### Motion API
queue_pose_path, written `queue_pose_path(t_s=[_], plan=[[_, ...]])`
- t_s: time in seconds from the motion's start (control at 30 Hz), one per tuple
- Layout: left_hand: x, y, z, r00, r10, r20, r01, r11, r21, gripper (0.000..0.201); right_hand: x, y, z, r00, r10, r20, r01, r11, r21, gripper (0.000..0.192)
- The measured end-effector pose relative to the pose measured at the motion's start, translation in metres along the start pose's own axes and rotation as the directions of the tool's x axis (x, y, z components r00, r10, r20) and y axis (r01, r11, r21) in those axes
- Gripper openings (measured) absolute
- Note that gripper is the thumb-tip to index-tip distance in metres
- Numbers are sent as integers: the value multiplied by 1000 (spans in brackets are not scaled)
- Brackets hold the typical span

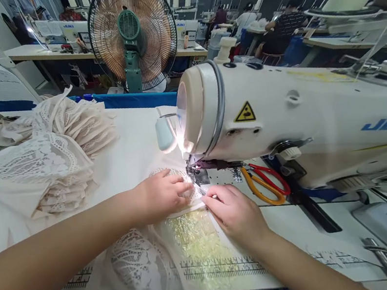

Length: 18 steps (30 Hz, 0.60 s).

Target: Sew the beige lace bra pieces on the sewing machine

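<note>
My left hand [163,195] lies flat on the pale lace fabric [138,258], fingers stretched toward the needle area of the sewing machine [248,116]. My right hand [235,212] pinches a slim, pointed metal tool [201,190], its tip close to the presser foot [190,169]; its exact kind is too small to tell. Part of the fabric lies beneath my left fingers at the foot, and the rest, with lace cups and a thin strap, hangs over the table's front edge. The machine's lamp lights the spot.
Orange- and red-handled scissors [266,183] lie by the machine bed. Stacked lace pieces [44,165] sit at the left. A ruler tape [232,268] runs along the front, with clear yellowish film [194,239] above it. Behind stands a large fan [132,31]; people sit farther back.
</note>
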<state>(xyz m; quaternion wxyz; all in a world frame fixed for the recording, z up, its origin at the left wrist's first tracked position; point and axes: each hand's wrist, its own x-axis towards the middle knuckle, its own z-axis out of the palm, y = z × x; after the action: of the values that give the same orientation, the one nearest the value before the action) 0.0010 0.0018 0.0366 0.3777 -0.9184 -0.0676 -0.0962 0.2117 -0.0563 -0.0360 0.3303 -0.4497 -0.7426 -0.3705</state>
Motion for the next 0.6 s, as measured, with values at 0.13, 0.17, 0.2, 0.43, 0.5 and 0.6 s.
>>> queue_pose_path(t_s=[0.13, 0.17, 0.2, 0.43, 0.5, 0.6], plan=[[-1, 17, 4, 995, 27, -98, -38, 993, -114, 14, 0, -10, 3, 994, -105, -31, 106, 994, 21, 24], [0, 21, 5, 995, 6, -97, -20, 989, -144, 12, -1, -12, 4, 994, -102, -40, 103, 994, 24, 24], [1, 25, 5, 996, -21, -92, 6, 986, -165, 11, -3, -13, 4, 995, -88, -37, 89, 996, 29, 23], [3, 24, 10, 990, -19, -141, 8, 997, -81, 18, -6, -20, 6, 999, 2, 37, -3, 999, 40, 19], [3, 19, 14, 986, 8, -166, -18, 998, -59, 27, -6, -22, 5, 999, 0, 46, -1, 1000, 22, 19], [3, 10, 20, 983, 39, -179, -49, 998, -50, 31, -6, -24, 5, 999, -5, 40, 6, 1000, -16, 22]])
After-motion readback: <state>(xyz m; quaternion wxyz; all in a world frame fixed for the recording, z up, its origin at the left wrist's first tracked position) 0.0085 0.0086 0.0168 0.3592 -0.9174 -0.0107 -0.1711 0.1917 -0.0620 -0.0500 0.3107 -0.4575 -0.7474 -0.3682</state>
